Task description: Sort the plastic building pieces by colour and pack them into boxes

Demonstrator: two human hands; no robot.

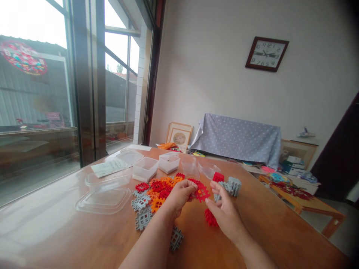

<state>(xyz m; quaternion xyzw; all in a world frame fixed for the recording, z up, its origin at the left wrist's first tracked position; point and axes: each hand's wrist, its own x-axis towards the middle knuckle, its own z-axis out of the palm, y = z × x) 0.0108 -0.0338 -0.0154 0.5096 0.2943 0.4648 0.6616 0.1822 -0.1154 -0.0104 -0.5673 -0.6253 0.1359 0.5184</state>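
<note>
My left hand (182, 194) pinches a red lattice piece (202, 191) above the middle of the table. Just right of that piece is my right hand (223, 207), thumb and fingers apart, holding nothing. A pile of orange pieces (157, 204), red pieces (142, 187) and grey pieces (143, 219) lies to the left, and one grey piece (176, 238) rests nearer, by my left forearm. Beyond my right hand stand grey stacked pieces (234, 186) and a red stack (218, 176). Another red stack (211, 218) is partly hidden by my right hand.
Clear plastic containers (145, 169) stand toward the far side of the wooden table (92, 239). A clear lid (103, 200) and a paper sheet (109, 167) lie at the left. A low wooden table (316, 206) with items stands at the right.
</note>
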